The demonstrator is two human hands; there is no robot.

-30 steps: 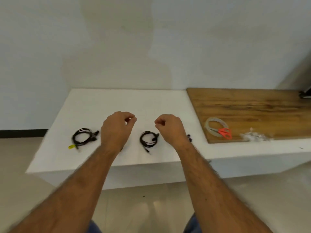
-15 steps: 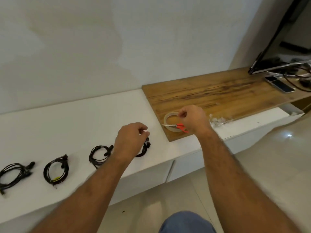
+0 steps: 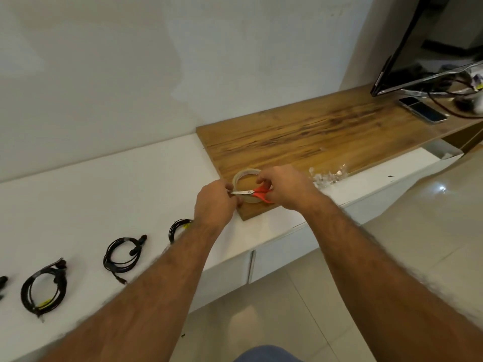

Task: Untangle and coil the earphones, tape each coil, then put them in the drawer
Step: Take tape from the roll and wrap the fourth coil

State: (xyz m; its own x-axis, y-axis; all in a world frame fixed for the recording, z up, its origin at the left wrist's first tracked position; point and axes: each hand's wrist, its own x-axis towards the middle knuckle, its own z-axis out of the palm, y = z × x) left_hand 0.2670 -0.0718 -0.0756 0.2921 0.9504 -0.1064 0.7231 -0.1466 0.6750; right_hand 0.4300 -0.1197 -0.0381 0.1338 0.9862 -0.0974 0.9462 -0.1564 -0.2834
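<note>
- Working at the near corner of the wooden board (image 3: pixel 313 137), the right hand (image 3: pixel 287 189) has its grip curled round the red handles of the scissors (image 3: pixel 257 192), blades pointing left across the tape roll (image 3: pixel 244 176).
- The left hand (image 3: pixel 214 202) closes its grip at the blade tips, probably pinching a strip of tape, though the strip itself cannot be made out.
- The tape looks thin, limp and sticky; best held taut by its free end so it does not fold onto itself.
- The coiled earphones (image 3: pixel 122 254) lie in a row on the white bench (image 3: pixel 104 194), light and springy; take each across the bundled loops.
- One coil (image 3: pixel 179 227) is partly hidden behind the left forearm, another is cut off at the left edge.
- The drawer front below is shut, its contents unseen.
</note>
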